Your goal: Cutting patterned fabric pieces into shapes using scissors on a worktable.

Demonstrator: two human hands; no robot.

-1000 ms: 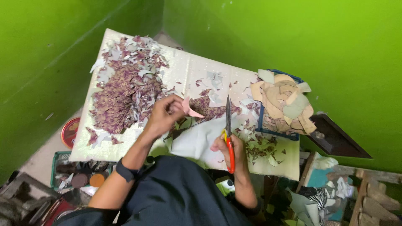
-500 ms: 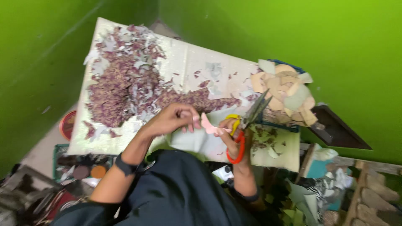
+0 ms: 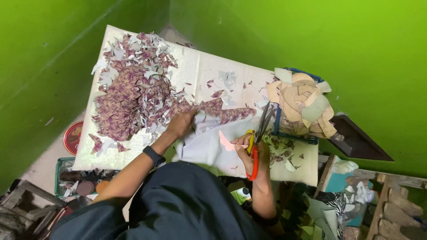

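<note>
Pale grey-white fabric sheet (image 3: 202, 144) lies crumpled at the near edge of the cream-covered work table (image 3: 200, 71), just in front of the person. The left hand (image 3: 181, 124) pinches its upper edge, fingers closed on the cloth. The right hand (image 3: 252, 153) grips orange-handled scissors (image 3: 257, 141), blades pointing up and away, with a small pink scrap (image 3: 227, 144) held at the fingers. Left of the sheet spreads a heap of purple-patterned cut pieces (image 3: 133, 95). To the right, a blue crate of tan offcuts (image 3: 302, 102) stands near the scissors' tips.
</note>
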